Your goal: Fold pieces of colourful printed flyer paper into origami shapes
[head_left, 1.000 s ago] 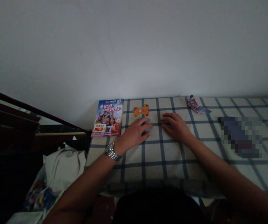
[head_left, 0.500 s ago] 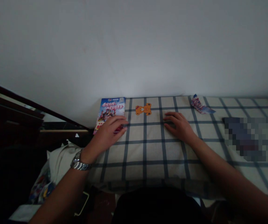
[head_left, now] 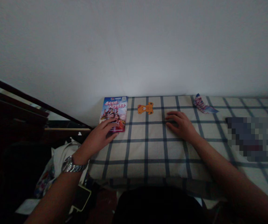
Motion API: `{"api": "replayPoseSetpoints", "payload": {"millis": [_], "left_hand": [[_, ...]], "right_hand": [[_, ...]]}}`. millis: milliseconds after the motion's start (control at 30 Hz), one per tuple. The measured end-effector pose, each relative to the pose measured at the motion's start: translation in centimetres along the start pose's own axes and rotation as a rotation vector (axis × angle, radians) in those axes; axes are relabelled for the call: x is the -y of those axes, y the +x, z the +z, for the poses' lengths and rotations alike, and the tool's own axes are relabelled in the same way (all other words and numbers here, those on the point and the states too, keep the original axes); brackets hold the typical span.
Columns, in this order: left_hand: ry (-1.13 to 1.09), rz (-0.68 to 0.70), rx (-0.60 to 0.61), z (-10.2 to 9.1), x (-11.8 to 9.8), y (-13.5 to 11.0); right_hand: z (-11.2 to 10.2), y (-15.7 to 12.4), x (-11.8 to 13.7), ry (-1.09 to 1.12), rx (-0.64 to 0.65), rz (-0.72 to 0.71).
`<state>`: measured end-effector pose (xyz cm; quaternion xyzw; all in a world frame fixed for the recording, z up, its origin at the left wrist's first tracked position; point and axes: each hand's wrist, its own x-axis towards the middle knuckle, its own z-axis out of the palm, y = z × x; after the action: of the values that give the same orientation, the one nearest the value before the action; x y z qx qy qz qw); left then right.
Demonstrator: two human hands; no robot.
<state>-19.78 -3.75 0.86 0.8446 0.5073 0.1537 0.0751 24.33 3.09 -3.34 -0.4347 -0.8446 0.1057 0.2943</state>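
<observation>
My left hand (head_left: 101, 133), with a metal-banded watch (head_left: 72, 165) at the wrist, reaches over the near edge of a colourful printed flyer (head_left: 116, 110). Its fingers are apart and grip nothing; whether they touch the paper I cannot tell. On the checked cloth (head_left: 136, 152), my right hand (head_left: 180, 126) rests palm down with loosely curved, spread fingers and holds nothing. Between the hands, farther back, lies a flat orange bear cutout (head_left: 145, 108). Beyond my right hand is a crumpled piece of printed paper (head_left: 204, 105).
A pale wall (head_left: 148, 46) rises along the cloth's far edge. Toward the right lies a dark, pixelated flat object (head_left: 246, 137). White bags (head_left: 67, 152) and a dark wooden rail (head_left: 38, 102) are at the left, below the cloth's level.
My left hand has drawn back left and toward me, uncovering more of the flyer. My right hand stays in place on the cloth. The whole view has shifted slightly.
</observation>
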Motion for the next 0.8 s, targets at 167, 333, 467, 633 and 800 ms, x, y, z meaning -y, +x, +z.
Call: {"api": "replayPoseSetpoints", "payload": {"millis": [167,333,467,633,800], "left_hand": [[-0.011,-0.032,0.048,0.1,0.3,-0.1],[-0.038,-0.017,0.040,0.0,0.7,-0.1],[-0.054,-0.029,0.067,-0.2,1.1,0.0],[-0.097,-0.041,0.091,-0.6,0.9,0.1],[-0.132,-0.110,0.012,-0.7,0.5,0.2]], "right_hand": [[0.0,0.0,-0.1,0.005,-0.007,-0.005],[0.0,0.0,0.0,0.008,-0.011,-0.007],[0.0,0.0,-0.1,0.007,-0.007,-0.010],[0.1,0.0,-0.3,0.020,-0.013,-0.011],[0.2,0.0,-0.3,0.017,-0.019,-0.023]]}}
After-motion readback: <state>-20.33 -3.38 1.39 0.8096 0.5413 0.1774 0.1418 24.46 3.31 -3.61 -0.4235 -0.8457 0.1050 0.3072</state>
